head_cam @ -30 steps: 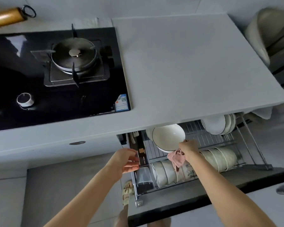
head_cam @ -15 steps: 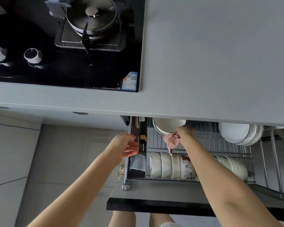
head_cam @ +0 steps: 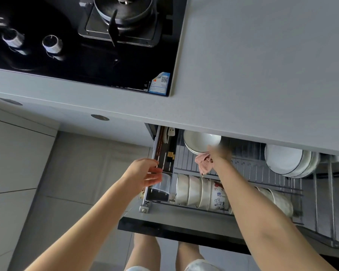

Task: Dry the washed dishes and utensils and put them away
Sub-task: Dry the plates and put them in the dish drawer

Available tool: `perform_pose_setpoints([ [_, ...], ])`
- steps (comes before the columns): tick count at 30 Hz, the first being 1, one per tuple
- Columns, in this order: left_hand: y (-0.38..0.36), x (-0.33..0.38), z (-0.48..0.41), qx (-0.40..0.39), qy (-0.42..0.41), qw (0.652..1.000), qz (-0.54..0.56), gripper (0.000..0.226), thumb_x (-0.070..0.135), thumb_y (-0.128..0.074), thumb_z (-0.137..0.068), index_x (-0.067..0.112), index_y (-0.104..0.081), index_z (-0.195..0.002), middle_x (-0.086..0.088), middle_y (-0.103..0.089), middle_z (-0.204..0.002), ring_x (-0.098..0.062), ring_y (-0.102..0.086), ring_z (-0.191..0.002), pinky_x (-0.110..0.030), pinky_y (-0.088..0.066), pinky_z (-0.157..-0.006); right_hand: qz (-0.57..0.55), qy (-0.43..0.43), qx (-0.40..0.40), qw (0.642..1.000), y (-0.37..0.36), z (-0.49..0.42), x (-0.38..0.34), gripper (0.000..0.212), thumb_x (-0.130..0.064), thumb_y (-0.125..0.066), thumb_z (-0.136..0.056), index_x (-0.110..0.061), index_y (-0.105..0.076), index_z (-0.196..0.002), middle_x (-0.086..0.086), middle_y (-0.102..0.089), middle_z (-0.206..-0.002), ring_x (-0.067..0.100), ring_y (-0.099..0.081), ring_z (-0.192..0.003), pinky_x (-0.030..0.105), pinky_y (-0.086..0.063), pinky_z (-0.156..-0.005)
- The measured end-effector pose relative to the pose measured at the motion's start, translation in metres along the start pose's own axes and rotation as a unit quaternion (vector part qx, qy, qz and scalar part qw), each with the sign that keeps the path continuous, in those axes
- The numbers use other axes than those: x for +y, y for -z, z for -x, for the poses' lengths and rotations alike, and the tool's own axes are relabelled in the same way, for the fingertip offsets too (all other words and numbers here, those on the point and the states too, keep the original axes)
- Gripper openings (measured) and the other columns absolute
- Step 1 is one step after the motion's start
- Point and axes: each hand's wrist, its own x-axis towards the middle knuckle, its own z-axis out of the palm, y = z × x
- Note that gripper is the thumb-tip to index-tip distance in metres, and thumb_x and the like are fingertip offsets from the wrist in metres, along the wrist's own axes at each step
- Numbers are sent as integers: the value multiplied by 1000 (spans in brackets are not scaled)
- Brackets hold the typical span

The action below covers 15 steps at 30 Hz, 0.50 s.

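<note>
A pull-out wire dish drawer (head_cam: 258, 169) stands open under the counter. My right hand (head_cam: 218, 153) reaches into it, holding a pink cloth (head_cam: 205, 163), and its blurred fingers sit at the rim of a white bowl (head_cam: 200, 140) at the drawer's back left. My left hand (head_cam: 145, 172) hovers with relaxed fingers beside the drawer's left side, over the cutlery tray (head_cam: 165, 153) with chopsticks and a clear plastic cup (head_cam: 162, 184). A row of white bowls (head_cam: 196, 189) stands on edge at the front, one with a cartoon print. Stacked white plates (head_cam: 288, 161) lean at the right.
The grey countertop (head_cam: 262, 65) overhangs the drawer's back half. A black gas hob (head_cam: 82, 42) with a burner and two knobs fills the upper left. The drawer's dark front panel (head_cam: 184, 231) juts toward my legs. Grey cabinet fronts are at the left.
The view has tilted down and closer to the drawer. My right hand with the pink cloth has pushed the white bowl further back under the counter. My left hand stays by the cutlery tray.
</note>
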Motion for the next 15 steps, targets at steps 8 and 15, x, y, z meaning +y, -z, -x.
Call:
perform_pose_setpoints([
  [8, 12, -1, 26, 6, -33, 999, 6, 13, 1, -46, -94, 4, -59, -95, -17, -63, -84, -26, -65, -68, -33, -59, -58, 5, 87, -32, 996, 25, 59, 13, 35, -38, -73, -81, -12, -50, -89, 13, -67, -97, 20, -61, -70, 35, -52, -64],
  [15, 45, -18, 65, -11, -88, 996, -11, 26, 18, -58, -92, 6, -58, -116, -16, -63, -102, -27, -63, -88, -38, -56, -77, 70, 321, -216, 919, 40, 174, -30, 37, -43, -68, -83, -13, -65, -104, -1, -68, -100, 11, -63, -95, 31, -51, -88],
])
